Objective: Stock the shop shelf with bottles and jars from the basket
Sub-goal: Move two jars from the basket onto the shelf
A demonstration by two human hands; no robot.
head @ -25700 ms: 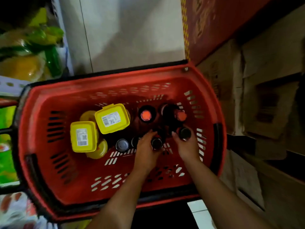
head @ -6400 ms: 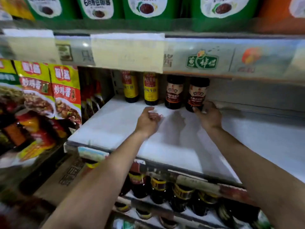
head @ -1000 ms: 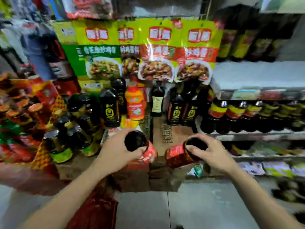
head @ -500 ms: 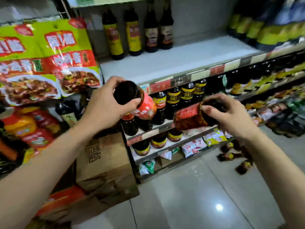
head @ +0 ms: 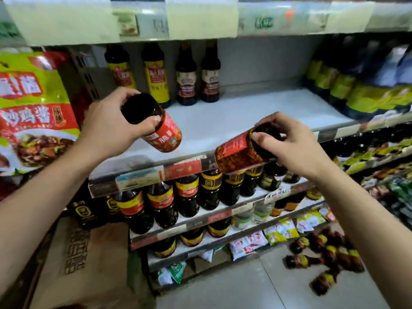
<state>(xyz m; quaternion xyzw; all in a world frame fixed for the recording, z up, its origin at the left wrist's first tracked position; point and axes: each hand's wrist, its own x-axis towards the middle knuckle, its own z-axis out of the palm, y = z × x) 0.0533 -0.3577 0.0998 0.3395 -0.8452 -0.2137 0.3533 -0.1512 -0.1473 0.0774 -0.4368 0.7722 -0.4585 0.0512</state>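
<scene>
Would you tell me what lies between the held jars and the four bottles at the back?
Head view: only bare white shelf separates the jars from the bottles.

The white middle shelf board is the landmark. Its front and centre lie bare and open. At its back left stand four upright dark glass sauce bottles; at its right end, yellow-labelled dark bottles crowd in. The upper shelf's price-tag rail overhangs it, limiting headroom.
</scene>
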